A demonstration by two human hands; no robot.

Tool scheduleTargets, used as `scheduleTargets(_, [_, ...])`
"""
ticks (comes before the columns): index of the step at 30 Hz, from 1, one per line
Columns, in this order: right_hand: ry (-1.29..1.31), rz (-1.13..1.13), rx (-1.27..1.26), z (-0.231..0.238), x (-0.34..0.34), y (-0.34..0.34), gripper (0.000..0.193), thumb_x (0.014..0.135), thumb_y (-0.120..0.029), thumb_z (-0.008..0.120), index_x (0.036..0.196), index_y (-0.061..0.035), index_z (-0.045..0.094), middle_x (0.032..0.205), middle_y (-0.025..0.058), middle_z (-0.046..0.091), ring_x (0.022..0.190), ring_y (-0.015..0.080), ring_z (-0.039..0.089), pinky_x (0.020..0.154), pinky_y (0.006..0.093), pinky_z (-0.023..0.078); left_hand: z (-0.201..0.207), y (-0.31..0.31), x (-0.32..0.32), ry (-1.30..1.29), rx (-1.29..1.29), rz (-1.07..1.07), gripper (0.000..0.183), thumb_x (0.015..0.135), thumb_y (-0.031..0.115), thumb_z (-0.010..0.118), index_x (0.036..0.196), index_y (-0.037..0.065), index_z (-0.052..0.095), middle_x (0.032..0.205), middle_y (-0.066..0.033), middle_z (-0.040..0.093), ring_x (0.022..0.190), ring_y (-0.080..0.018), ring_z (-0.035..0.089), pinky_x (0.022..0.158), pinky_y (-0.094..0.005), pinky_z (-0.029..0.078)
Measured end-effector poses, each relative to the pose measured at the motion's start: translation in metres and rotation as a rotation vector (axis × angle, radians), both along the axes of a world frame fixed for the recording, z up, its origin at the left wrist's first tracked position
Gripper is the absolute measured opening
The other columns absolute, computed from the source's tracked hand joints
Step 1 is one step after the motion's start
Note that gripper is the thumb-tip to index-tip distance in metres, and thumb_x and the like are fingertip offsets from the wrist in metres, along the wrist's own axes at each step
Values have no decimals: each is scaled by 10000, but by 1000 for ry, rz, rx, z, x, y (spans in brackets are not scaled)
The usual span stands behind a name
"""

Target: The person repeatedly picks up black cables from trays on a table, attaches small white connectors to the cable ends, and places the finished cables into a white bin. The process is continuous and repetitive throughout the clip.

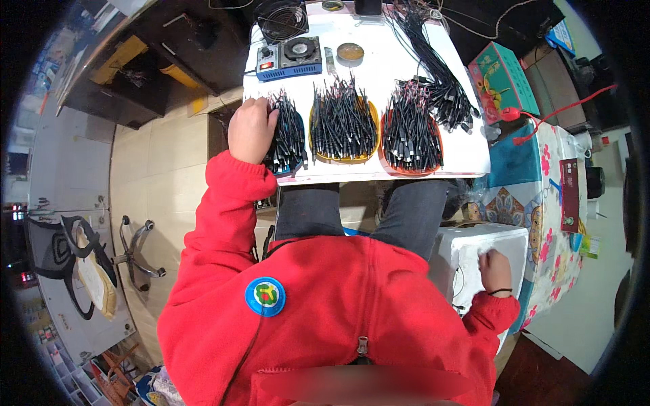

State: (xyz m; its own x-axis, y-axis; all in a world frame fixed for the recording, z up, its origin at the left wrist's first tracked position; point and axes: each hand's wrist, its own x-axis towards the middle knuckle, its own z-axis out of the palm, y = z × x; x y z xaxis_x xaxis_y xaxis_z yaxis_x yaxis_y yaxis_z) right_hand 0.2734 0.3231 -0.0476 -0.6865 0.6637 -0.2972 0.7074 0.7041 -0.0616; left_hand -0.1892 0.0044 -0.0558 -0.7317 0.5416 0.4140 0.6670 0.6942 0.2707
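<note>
My left hand (250, 132) is at the table's left edge, beside a blue tray (300, 162) heaped with short black cables (288, 128). Its fingers curl downward and the thumb lies against the cables; whatever they hold is hidden. Well off to the right, my right hand (496, 272) hovers over or rests on a white box (497, 238), fingers bent inward. I cannot make out anything between them. More black cables fill a yellow tray (372, 154) in the middle and an orange tray (440, 162) to its right.
At the back of the white table (291, 88) are a blue-based device with knobs (291, 61), a black fan (281, 21) and a round tin (350, 53). A long cable bundle (433, 64) lies back right. A teal carton (501, 81) stands beyond the right edge, and a chair base (140, 254) at left.
</note>
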Motion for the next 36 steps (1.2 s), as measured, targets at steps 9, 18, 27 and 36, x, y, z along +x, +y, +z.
scheduleTargets(9, [737, 405, -339, 35, -252, -82, 116, 843, -123, 584, 848, -8, 577, 772, 190, 600, 725, 377, 594, 660, 438, 467, -9, 1, -7, -127, 96, 103, 135, 795, 109, 649, 773, -20, 612, 746, -191, 624, 697, -368, 606, 638, -422, 477])
scheduleTargets(18, [509, 388, 39, -3, -354, -117, 200, 820, -220, 616, 779, -27, 581, 735, 182, 644, 676, 344, 655, 602, 437, 531, 15, -14, -3, -284, 607, 139, 135, 812, 112, 683, 836, -15, 643, 679, -60, 579, 588, -122, 517, 571, -268, 434])
scheduleTargets(27, [797, 330, -268, 4, -341, -111, 150, 812, -171, 616, 799, -24, 595, 710, 130, 642, 636, 281, 639, 580, 358, 497, 31, -6, 37, -1202, 1284, -240, 67, 943, 39, 474, 1007, 32, 493, 830, -63, 539, 526, -65, 388, 465, -186, 313])
scheduleTargets(36, [1039, 169, -777, 31, -249, -151, 110, 791, -55, 652, 801, -5, 555, 627, 18, 534, 561, 71, 482, 527, 235, 406, 45, 30, 107, -1398, 1301, -427, 146, 978, 102, 465, 1062, -7, 512, 744, -38, 545, 549, -55, 404, 465, -181, 323])
